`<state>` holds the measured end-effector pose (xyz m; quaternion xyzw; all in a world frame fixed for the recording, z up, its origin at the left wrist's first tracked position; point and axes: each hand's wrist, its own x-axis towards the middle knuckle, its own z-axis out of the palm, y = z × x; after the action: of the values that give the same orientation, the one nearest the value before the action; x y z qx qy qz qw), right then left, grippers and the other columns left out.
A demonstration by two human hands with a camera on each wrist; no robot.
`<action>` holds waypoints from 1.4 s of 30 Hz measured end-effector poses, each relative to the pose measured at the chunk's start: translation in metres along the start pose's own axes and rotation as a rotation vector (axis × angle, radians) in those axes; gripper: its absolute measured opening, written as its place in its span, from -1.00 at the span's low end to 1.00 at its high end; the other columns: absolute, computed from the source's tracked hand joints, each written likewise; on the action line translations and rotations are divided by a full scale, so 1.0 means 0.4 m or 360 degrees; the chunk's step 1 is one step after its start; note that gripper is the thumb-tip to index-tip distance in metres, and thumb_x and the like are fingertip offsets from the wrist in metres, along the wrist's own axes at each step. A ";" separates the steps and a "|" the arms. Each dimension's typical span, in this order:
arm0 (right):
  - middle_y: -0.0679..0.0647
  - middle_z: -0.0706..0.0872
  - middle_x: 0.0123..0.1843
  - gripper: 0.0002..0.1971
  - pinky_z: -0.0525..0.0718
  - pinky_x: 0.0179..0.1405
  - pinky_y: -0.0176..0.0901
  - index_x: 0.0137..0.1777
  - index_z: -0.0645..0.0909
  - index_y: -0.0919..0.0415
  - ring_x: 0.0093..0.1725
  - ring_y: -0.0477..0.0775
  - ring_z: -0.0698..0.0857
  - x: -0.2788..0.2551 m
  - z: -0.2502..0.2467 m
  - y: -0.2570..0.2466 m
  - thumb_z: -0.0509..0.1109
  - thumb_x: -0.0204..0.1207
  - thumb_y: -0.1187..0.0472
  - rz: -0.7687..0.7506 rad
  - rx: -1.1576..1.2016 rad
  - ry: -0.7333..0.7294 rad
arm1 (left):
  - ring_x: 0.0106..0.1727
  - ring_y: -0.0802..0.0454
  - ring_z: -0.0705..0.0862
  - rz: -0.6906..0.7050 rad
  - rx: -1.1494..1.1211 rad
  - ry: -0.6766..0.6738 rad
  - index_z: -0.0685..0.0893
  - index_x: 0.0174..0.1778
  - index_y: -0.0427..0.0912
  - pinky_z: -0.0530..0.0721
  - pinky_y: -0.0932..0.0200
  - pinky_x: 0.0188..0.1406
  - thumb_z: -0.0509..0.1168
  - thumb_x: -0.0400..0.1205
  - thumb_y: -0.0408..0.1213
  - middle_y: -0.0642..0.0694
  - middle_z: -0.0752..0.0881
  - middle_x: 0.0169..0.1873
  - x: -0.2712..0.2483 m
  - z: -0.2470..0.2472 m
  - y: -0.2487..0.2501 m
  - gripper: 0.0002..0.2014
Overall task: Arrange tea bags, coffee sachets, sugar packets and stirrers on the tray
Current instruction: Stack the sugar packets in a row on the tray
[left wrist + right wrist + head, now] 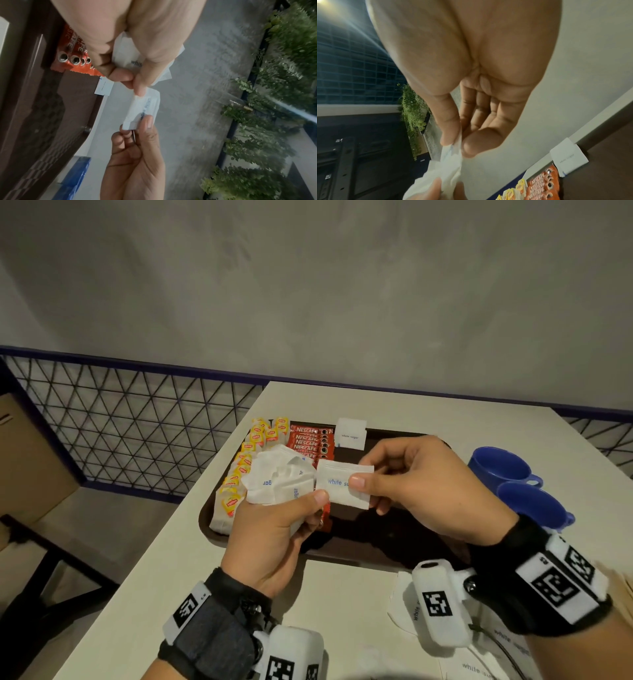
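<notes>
Partly done: tea bags (236,474), coffee (310,441), one sugar (351,434) on tray (394,546); left hand (274,535) clutching sugar bunch (279,479), right hand (421,491) pinching one packet (337,484); stirrers unseen.

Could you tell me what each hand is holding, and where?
The left hand grips a bunch of white paper sugar packets at their lower ends; the right hand pinches one packet's right end.

White table (394,409) has a brown tray (387,549) sitting near its left edge. Two blue cups (513,481) stand just right of the tray, and a few loose sugar packets (493,642) lie on the near side of it.
</notes>
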<state>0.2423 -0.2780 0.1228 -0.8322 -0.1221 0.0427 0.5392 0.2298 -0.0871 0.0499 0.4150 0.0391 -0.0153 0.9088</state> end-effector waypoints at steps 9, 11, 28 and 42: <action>0.37 0.84 -0.18 -0.84 0.84 -0.23 -0.11 0.02 0.77 0.39 -0.35 0.14 0.75 0.282 -0.130 0.037 0.64 0.49 0.41 0.0203 -0.0070 0.0264 | -0.11 -0.12 0.77 -0.0323 -0.0304 0.0095 0.74 0.14 -0.29 0.77 0.19 -0.24 0.36 0.62 -0.55 -0.27 0.80 -0.06 0.002 0.003 0.035 -0.78; 0.40 0.82 -0.12 -0.87 0.84 -0.27 -0.11 -0.02 0.75 0.38 -0.32 0.17 0.75 0.340 -0.138 0.083 0.62 0.49 0.45 0.0335 -0.0081 0.0203 | -0.09 -0.14 0.77 -0.0329 -0.0310 0.0101 0.74 0.17 -0.30 0.78 0.18 -0.24 0.34 0.62 -0.58 -0.28 0.80 -0.06 0.001 0.005 0.038 -0.76; 0.32 0.88 -0.19 -0.85 0.86 -0.39 -0.07 -0.06 0.76 0.42 -0.28 0.20 0.89 0.485 -0.060 0.190 0.67 0.44 0.44 0.0686 -0.0608 0.0108 | -0.10 -0.18 0.80 -0.0346 -0.0384 0.0114 0.72 0.20 -0.31 0.80 0.09 -0.14 0.33 0.60 -0.62 -0.30 0.81 -0.09 -0.009 0.018 0.049 -0.71; 0.28 0.88 -0.10 -0.76 0.88 0.07 0.21 0.08 0.75 0.39 -0.09 0.28 0.91 0.494 -0.066 0.174 0.66 0.50 0.29 0.0601 -0.0773 0.0170 | -0.07 -0.23 0.80 -0.0323 -0.0441 0.0105 0.69 0.31 -0.30 0.83 0.06 -0.15 0.33 0.59 -0.62 -0.34 0.82 -0.02 -0.008 0.015 0.050 -0.62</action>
<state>0.4494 -0.2794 0.0825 -0.9457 0.0565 0.0678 0.3129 0.2280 -0.0784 0.0691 0.2800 0.1123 -0.0878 0.9493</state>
